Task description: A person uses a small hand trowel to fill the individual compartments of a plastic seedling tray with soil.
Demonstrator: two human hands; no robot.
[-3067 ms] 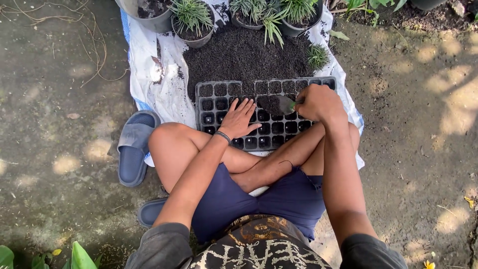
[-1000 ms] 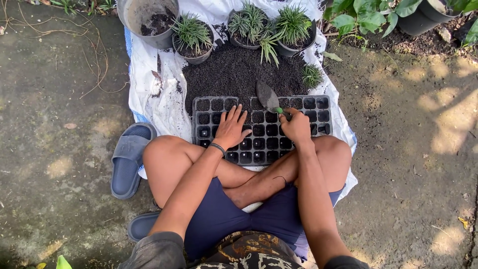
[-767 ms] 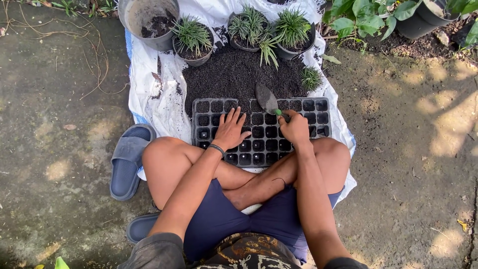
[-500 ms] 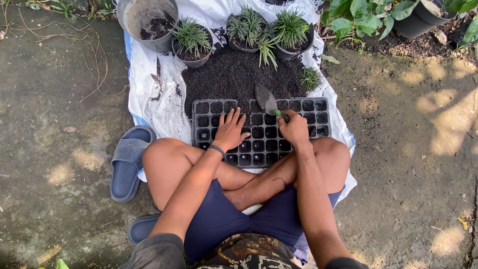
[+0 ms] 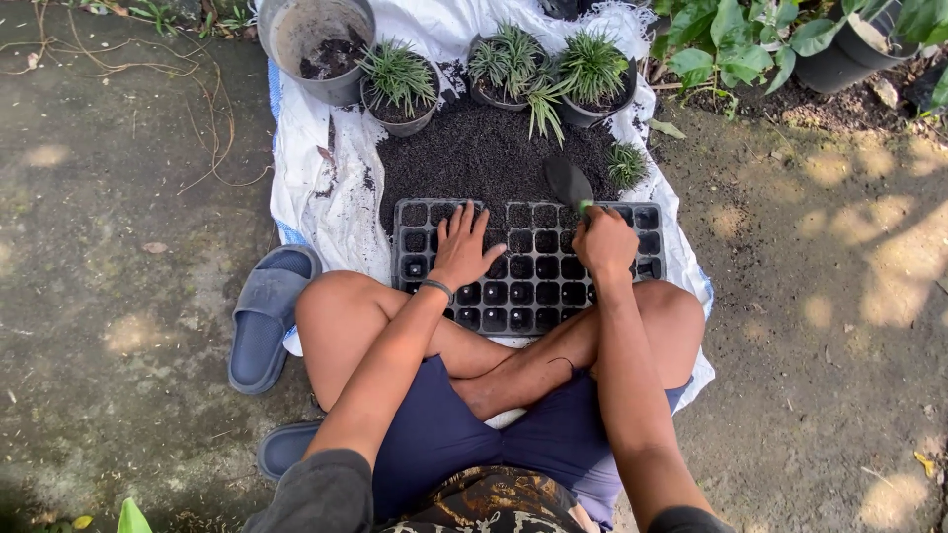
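Nearest the camera, a person sits cross-legged on the ground in dark blue shorts (image 5: 464, 434), with the crossed legs folded just in front of a black seedling tray (image 5: 528, 296). To the person's left, two grey-blue slippers lie on the concrete, one slipper (image 5: 265, 316) beside the knee and the other slipper (image 5: 286, 449) closer to the hip. The tray is a flat rectangular plastic grid of small square cells, resting on a white sheet (image 5: 331, 197) spread over the ground, its near edge touching the shins. The left hand (image 5: 462, 250) lies flat on the left part of the tray, fingers spread and holding nothing, a dark band round the wrist. The right hand (image 5: 604, 242) is clenched around the green handle of a small trowel (image 5: 570, 184), whose dark blade points away over the far edge of the tray into a heap of black soil (image 5: 484, 158). The soil lies on the sheet, touching the tray's far side. Beyond the heap stand three dark round pots of spiky green grass-like plants: one pot (image 5: 400, 84) on the left and two (image 5: 504, 74) (image 5: 592, 79) side by side further right, with a small loose tuft (image 5: 628, 164) on the soil near the trowel. Farthest left is a grey bucket (image 5: 316, 44) with a little soil inside.
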